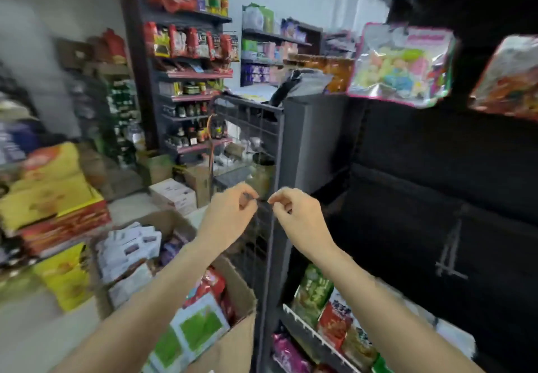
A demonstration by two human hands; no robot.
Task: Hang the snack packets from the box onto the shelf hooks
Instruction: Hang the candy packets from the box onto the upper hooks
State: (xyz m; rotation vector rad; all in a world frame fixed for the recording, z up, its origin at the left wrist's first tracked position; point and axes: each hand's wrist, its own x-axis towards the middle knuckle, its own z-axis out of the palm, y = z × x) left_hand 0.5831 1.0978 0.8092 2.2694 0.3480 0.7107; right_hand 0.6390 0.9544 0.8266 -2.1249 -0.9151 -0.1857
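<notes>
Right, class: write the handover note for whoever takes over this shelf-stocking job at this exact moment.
Left hand: fingers curled, pinching something small and dark; too blurred to name.
Right hand: fingers curled close by, at the wire rack; cannot tell if it holds anything.
Cardboard box, lower left: packets still inside, including a green packet.
Done: pink packet hangs upper right, with another beside it.
Left: hang the box's packets.

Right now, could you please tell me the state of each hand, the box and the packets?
Left hand: fingers curled, pinching a small dark thing.
Right hand: pinching its other end.
Cardboard box: open, holds packets.
Pink packet: hanging.
Green packet: on lower shelf.
</notes>
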